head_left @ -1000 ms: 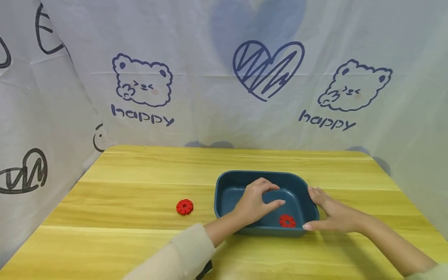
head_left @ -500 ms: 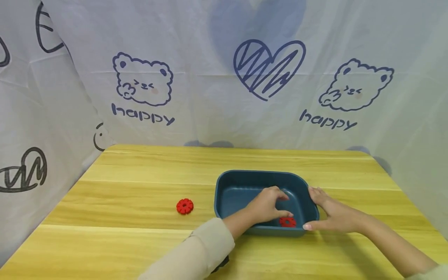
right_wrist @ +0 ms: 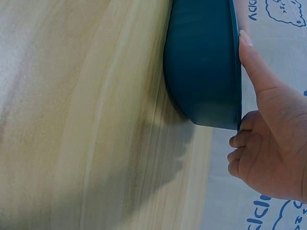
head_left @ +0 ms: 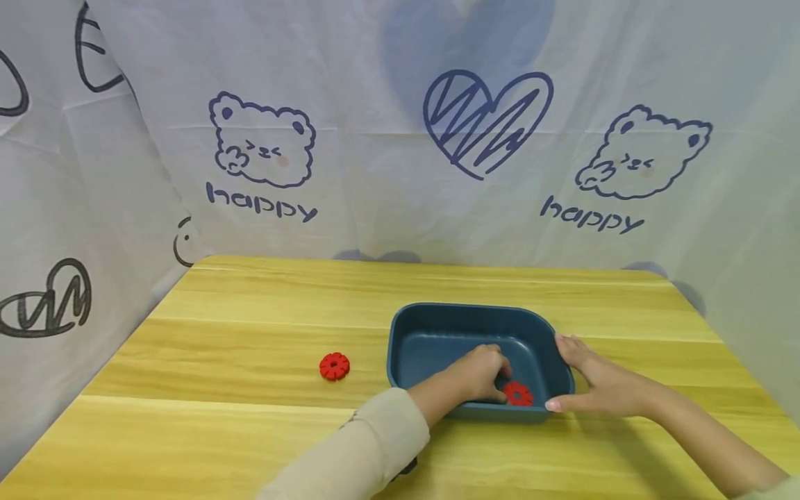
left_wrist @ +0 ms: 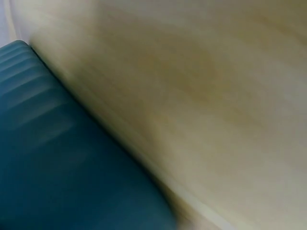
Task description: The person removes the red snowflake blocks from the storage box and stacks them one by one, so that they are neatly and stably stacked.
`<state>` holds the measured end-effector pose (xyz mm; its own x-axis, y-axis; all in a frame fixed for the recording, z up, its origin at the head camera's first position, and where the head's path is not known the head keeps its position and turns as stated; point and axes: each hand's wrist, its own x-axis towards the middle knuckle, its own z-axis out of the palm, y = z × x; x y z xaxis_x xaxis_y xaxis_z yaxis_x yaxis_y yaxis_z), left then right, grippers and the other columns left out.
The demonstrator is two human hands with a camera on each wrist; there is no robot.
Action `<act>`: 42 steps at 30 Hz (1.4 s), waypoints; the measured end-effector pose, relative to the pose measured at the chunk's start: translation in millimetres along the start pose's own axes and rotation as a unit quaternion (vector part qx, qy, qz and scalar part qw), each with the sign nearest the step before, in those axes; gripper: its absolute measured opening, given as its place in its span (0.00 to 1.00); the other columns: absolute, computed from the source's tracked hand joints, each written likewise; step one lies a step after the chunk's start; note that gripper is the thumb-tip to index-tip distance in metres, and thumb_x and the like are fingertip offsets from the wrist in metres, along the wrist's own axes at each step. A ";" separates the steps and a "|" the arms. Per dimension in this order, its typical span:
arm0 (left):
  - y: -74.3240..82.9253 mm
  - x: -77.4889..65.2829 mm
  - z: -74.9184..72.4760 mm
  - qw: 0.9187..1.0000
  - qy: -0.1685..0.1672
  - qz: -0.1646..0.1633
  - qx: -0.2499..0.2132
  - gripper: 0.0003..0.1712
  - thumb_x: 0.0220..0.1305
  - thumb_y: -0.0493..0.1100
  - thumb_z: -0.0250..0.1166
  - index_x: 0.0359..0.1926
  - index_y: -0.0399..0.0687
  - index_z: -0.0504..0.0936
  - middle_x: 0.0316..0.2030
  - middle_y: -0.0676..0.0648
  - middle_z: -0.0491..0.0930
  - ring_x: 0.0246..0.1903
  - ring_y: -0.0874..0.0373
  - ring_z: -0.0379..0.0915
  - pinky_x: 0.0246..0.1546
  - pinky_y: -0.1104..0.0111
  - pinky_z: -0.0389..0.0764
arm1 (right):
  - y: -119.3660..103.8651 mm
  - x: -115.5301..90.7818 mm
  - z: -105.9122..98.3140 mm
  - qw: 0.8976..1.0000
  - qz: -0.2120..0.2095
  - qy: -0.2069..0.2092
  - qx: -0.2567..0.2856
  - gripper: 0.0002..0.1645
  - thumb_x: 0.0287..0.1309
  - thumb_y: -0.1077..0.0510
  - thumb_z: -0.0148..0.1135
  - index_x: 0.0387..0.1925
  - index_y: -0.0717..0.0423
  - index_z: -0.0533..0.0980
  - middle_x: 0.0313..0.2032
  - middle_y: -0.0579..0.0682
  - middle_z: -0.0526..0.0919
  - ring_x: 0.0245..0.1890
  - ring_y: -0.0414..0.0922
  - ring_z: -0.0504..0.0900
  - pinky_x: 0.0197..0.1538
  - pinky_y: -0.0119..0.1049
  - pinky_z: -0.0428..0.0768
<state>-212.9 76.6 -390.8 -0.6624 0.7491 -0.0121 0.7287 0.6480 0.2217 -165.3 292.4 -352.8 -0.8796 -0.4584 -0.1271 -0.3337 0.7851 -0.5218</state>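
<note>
A dark blue plastic box [head_left: 459, 413] sits on the wooden table, its outer wall also filling the left of the left wrist view. My left hand [head_left: 478, 375] reaches down inside the box, thumb and fingers pinching the left edge of a red notched disc [head_left: 519, 394], which looks slightly tilted. The left wrist view does not show this hand. My right hand [head_left: 603, 382] holds the right end of the box, thumb at the near corner and fingers at the far one. In the right wrist view, a digit lies along the rim and the other fingers are curled.
Another red notched disc [head_left: 334, 366] lies on the table [head_left: 206, 417], left of the box. Pale cloth [head_left: 369, 194] with bear and heart drawings hangs behind and along the left side. A dark object partly shows beneath the left sleeve [head_left: 362, 444].
My left hand has moved down and right inside the box, its fingers closing at the disc's edge. The disc now looks slightly tilted. My right hand keeps its place on the box.
</note>
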 end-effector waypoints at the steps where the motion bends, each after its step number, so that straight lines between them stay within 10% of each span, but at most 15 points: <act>1: 0.0 0.7 0.1 1.000 0.000 0.001 0.003 0.19 0.50 0.49 0.71 0.43 0.48 0.84 0.38 0.52 0.78 0.38 0.63 0.73 0.39 0.82 0.72 | 0.4 -0.1 -0.1 1.000 0.000 0.001 -0.002 0.64 0.47 0.42 0.68 0.67 0.76 0.41 0.67 0.76 0.43 0.66 0.75 0.40 0.60 0.71 0.48; 32: 11.1 9.4 -1.1 0.998 -0.020 0.023 0.062 0.16 0.54 0.54 0.68 0.42 0.55 0.83 0.39 0.55 0.76 0.38 0.65 0.71 0.38 0.79 0.72 | -0.2 1.0 -0.9 1.000 -0.005 0.000 -0.006 0.63 0.48 0.43 0.67 0.67 0.77 0.43 0.67 0.76 0.43 0.66 0.75 0.40 0.60 0.71 0.48; 42: 6.6 8.4 -6.0 1.000 0.003 0.022 0.006 0.14 0.53 0.49 0.69 0.39 0.47 0.83 0.35 0.53 0.78 0.33 0.65 0.70 0.32 0.81 0.69 | 0.3 1.4 -1.3 1.000 0.000 -0.007 -0.009 0.64 0.48 0.41 0.67 0.67 0.76 0.42 0.67 0.76 0.43 0.66 0.74 0.40 0.60 0.70 0.48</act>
<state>-214.7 86.3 -383.6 -0.6300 0.7766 0.0036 0.7598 0.6153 0.2100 -167.1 292.5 -352.0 -0.8754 -0.4632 -0.1386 -0.3396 0.7931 -0.5056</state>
